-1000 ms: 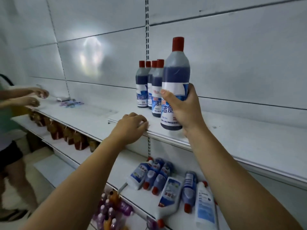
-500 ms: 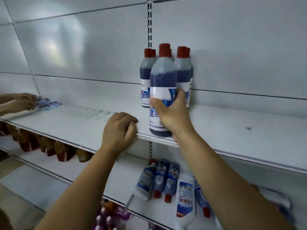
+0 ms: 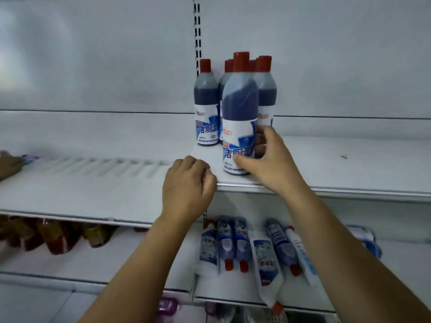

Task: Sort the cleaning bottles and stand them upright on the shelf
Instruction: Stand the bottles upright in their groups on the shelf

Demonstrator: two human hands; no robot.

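Bottle (image 3: 239, 113): upright near the shelf (image 3: 349, 164) front, just before the other bottles (image 3: 206, 101).
Right hand (image 3: 268, 159): wraps its low part, likely to steady it.
Left hand (image 3: 186, 183): curled, empty, rests on the shelf edge.
Lying bottles (image 3: 233, 243): below, not stood up yet.

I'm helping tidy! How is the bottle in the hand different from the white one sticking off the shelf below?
The held bottle, in the right hand, stands upright on the upper shelf; the white bottle lies flat below. The held bottle is dark blue, the white bottle white. Both have red caps.
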